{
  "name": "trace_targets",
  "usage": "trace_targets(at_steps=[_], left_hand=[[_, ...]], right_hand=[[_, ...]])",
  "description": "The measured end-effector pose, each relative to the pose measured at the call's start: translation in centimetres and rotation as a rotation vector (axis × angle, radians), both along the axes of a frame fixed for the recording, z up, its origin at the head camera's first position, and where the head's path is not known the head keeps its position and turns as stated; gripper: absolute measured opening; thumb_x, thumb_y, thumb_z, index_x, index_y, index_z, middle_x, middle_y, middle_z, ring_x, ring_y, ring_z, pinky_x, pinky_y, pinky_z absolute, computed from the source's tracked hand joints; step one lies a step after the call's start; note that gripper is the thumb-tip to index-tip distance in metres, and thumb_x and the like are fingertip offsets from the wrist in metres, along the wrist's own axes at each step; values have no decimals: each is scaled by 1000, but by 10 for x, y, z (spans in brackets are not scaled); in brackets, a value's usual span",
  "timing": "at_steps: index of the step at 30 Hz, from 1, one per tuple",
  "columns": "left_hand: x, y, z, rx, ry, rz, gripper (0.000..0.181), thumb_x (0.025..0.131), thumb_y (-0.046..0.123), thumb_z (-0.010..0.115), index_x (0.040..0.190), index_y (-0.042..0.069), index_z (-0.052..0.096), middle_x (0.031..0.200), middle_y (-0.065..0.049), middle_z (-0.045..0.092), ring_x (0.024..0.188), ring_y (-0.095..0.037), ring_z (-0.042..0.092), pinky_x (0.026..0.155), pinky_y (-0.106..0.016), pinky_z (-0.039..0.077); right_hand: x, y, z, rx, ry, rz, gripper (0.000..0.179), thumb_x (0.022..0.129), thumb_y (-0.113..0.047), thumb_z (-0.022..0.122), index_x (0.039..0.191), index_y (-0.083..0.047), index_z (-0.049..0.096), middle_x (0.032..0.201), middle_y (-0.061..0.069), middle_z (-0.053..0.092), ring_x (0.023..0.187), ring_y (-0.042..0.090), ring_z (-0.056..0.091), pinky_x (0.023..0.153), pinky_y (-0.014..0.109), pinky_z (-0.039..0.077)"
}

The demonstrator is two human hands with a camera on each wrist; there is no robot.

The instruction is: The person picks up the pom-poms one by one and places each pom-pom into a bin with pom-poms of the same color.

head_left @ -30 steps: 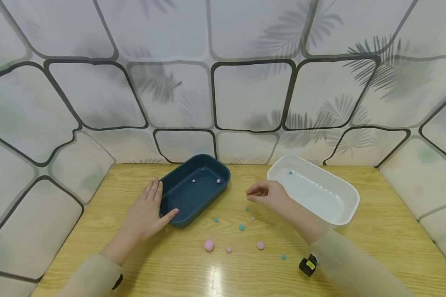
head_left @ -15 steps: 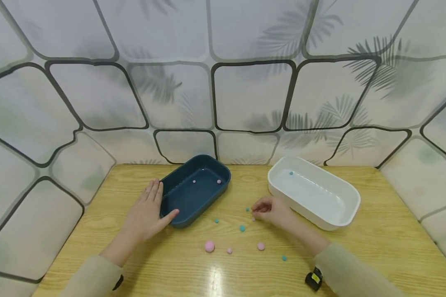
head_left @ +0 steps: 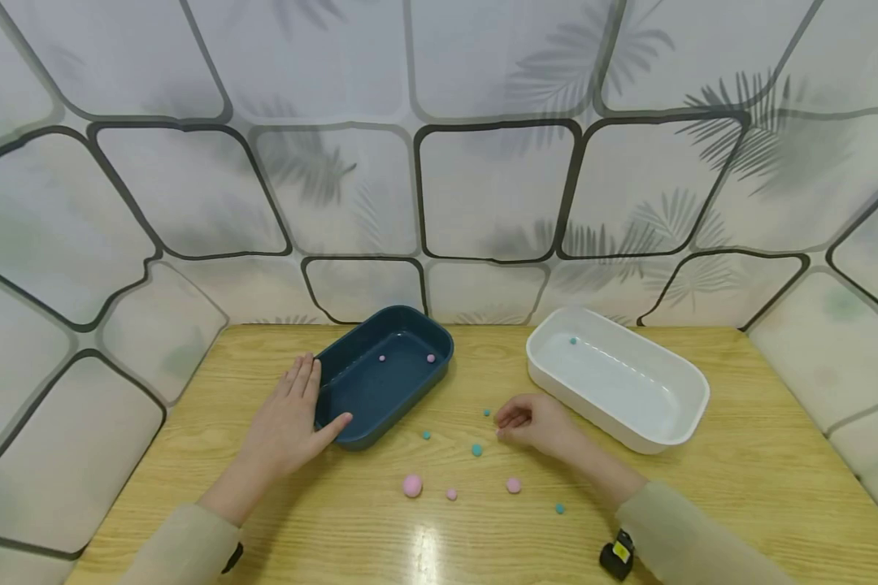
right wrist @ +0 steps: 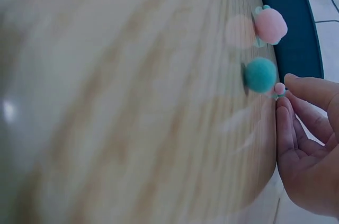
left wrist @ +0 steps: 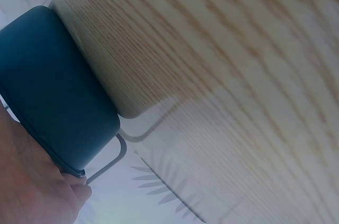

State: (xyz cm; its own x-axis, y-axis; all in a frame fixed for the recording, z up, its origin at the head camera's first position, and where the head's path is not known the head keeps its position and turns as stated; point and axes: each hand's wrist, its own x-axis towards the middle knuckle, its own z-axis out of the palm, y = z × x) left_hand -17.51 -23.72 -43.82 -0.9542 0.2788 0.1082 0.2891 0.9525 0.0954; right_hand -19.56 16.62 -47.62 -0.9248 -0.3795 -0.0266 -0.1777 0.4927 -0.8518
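Note:
My left hand (head_left: 281,431) lies with straight fingers against the near-left side of a dark blue tray (head_left: 388,400), thumb over its front rim. In the left wrist view, part of that hand (left wrist: 34,181) is beside the tray (left wrist: 58,91). My right hand (head_left: 537,422) is low over the table in front of the white tray (head_left: 593,406). Its thumb and finger pinch a small pink pompom (right wrist: 279,88), mostly covered by the fingertips in the head view. Close by are a tiny teal pompom (head_left: 486,413) and a larger teal pompom (head_left: 477,449).
Loose on the wooden table (head_left: 322,528) are a big pink pompom (head_left: 412,486), other pink ones (head_left: 513,485) and teal ones (head_left: 559,509). Two pink pompoms (head_left: 430,358) sit in the blue tray, one teal pompom (head_left: 573,341) in the white. A patterned wall (head_left: 497,195) stands behind.
My right hand has come down from beside the white tray's rim toward the table, onto the small pink pompom. My left hand and both trays have not moved.

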Motion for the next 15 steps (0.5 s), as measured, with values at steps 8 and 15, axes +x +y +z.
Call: trace_targets(at_steps=[8,15], left_hand=[[0,0,0,-7,4,-7,100,102,59,59,161,-16,27,170,-34,25,160,-50,24,131,-60,28],[1,1,1,-9,3,-5,100,102,59,60,160,-15,27,170,-35,26,160,-50,25,131,-60,29]], right_hand=[[0,-3,-2,80,75,13,10,85,-1,85,91,-1,77,82,5,75,73,3,64,67,17,55],[3,-7,1,141,127,10,9,85,0,85,86,-5,77,78,1,73,70,1,59,64,16,52]])
